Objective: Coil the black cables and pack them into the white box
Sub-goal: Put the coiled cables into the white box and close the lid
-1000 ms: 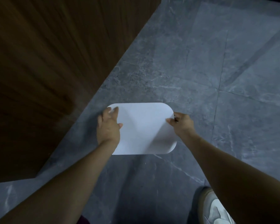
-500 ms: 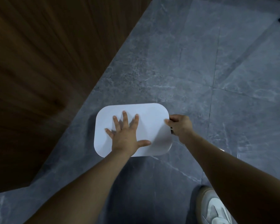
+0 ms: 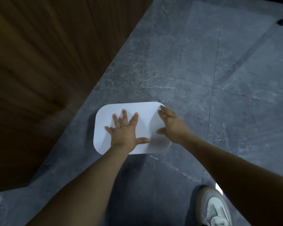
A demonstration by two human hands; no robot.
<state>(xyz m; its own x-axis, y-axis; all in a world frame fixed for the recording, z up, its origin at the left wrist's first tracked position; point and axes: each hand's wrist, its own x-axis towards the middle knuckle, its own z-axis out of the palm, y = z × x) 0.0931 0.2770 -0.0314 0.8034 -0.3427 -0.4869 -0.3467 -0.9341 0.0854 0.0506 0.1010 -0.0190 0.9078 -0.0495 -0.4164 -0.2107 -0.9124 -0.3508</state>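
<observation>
Grey floor (image 3: 170, 62) carries the closed white box (image 3: 142, 110); left hand (image 3: 124, 132) lies flat on it, fingers spread, right hand (image 3: 171, 126) open at its right edge.

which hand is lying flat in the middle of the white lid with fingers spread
The left hand, palm down mid-lid on the white box, fingers fanned. The right hand sits at the lid's right edge, fingers together.

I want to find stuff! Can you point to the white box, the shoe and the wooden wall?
box (image 3: 142, 111), head view, bare far part of its white lid.
shoe (image 3: 215, 207), head view, white top of the shoe.
wooden wall (image 3: 47, 62), head view, middle of the brown panel.
</observation>
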